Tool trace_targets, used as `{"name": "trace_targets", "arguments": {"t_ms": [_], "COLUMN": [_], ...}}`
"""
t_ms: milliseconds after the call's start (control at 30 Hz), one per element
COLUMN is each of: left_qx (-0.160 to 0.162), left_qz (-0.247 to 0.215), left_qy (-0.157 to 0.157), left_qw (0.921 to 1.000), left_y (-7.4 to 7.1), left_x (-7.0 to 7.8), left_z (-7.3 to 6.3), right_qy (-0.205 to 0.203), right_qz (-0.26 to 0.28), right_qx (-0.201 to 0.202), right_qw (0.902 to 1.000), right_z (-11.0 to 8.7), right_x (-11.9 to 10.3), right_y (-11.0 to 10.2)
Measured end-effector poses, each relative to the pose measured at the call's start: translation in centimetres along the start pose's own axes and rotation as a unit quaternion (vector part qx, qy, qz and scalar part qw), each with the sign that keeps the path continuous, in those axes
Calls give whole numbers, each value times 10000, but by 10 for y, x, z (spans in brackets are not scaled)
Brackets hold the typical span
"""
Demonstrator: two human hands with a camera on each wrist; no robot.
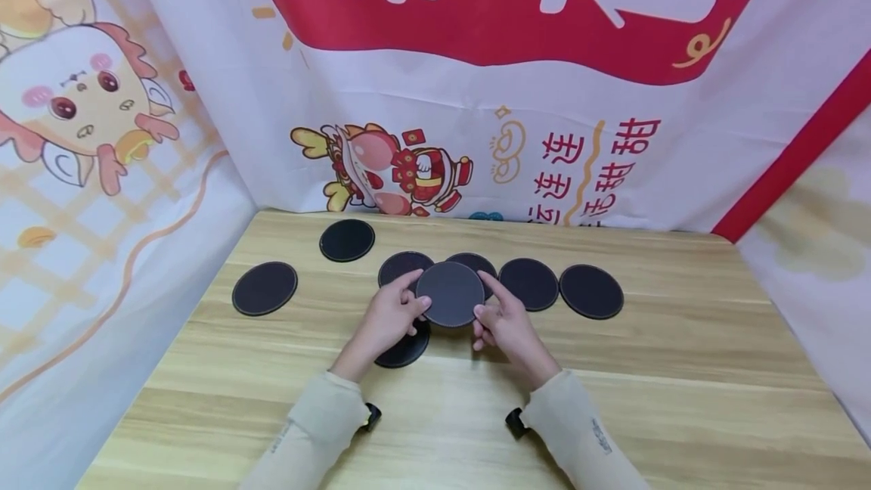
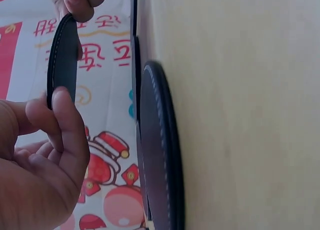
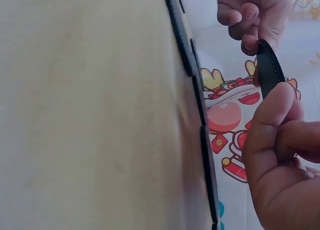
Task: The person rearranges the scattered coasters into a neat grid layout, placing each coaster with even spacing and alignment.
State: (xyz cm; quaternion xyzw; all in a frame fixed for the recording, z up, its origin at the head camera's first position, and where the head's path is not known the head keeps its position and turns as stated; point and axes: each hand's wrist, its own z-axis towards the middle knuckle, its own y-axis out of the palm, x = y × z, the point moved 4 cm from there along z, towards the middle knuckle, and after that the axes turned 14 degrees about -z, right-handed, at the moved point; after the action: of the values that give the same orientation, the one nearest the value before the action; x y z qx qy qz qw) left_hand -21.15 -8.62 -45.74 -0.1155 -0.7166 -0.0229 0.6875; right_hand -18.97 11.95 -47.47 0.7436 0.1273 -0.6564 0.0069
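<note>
A round black coaster [image 1: 450,294] with a stitched rim is held above the table between both hands. My left hand [image 1: 393,313] pinches its left edge with thumb and fingers; my right hand [image 1: 506,321] pinches the right edge. Both wrist views show it raised off the wood, edge-on, as a dark disc [image 2: 64,65] between the fingertips. Below and behind it, partly hidden, lie a coaster [image 1: 404,268] at left, another coaster [image 1: 474,267] at right, and a coaster [image 1: 403,350] under my left hand.
More coasters lie flat on the wooden table [image 1: 449,429]: one at the back left [image 1: 347,240], one at the far left [image 1: 265,288], and two side by side at right, the nearer coaster [image 1: 528,284] and the outer coaster [image 1: 591,291]. Printed cloth [image 1: 435,97] hangs behind.
</note>
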Motion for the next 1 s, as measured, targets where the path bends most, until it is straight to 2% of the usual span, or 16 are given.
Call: {"name": "trace_targets", "arguments": {"t_ms": [267, 367, 433, 500, 667, 767, 1000], "left_qx": [-34, 20, 18, -19, -376, -616, -926], "left_qz": [377, 799, 1237, 1750, 2659, 2816, 2863], "left_qy": [149, 152, 121, 35, -283, -349, -337], "left_qw": [9992, 9967, 9922, 9846, 9629, 9569, 9531], "left_y": [17, 21, 22, 24, 30, 33, 36], "left_x": [3, 1, 0, -1, -5, -9, -15], "left_z": [-10, -12, -12, -14, -18, -18, -16], "right_qy": [194, 324, 401, 470, 613, 707, 868], "right_qz": [-42, -107, -208, -292, -496, -576, -896], "right_qx": [91, 94, 74, 45, -77, -160, -192], "right_qw": [9998, 9994, 9989, 9985, 9969, 9957, 9920], "right_z": [-12, -16, -18, -20, -23, -25, -28], "right_x": [7, 10, 13, 15, 20, 23, 23], "right_y": [-6, -7, -6, -5, -5, -6, -8]}}
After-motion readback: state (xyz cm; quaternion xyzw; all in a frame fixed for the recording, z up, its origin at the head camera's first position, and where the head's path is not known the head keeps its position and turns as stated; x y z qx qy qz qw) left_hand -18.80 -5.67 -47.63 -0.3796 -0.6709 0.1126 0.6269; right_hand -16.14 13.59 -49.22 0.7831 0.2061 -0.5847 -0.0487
